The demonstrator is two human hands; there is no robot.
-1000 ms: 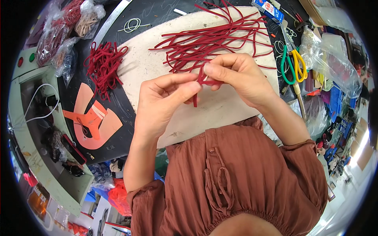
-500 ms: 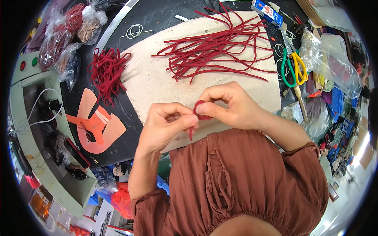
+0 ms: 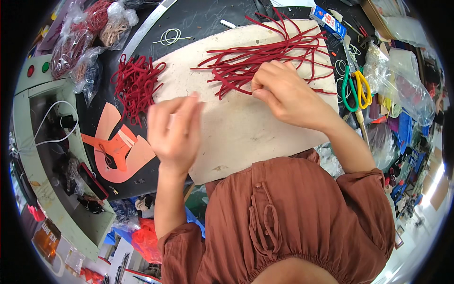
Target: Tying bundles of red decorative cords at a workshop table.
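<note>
My left hand (image 3: 175,130) is over the left part of a pale board (image 3: 236,137), smeared by motion. Its fingers point up and away, and whether they hold anything cannot be made out. At the near edge of a spread of dark red cords (image 3: 246,59), my right hand (image 3: 283,94) has its fingers curled and closed. What lies inside those fingers is hidden by the hand itself. Just beyond my left hand sits a tangled heap of looped red cords (image 3: 137,85), on the black table beside the board.
Orange-pink cut pieces (image 3: 111,150) lie left on the black table. Scissors with green and yellow handles (image 3: 355,87) and a blue box (image 3: 327,22) are at the right. A coil of white cord (image 3: 170,36) lies beyond the board. Plastic bags (image 3: 71,52) crowd the far left.
My hands were together, pinching a folded red cord; now they are apart. The left has moved left, the right up to the spread cords. The folded cord no longer shows between them.
</note>
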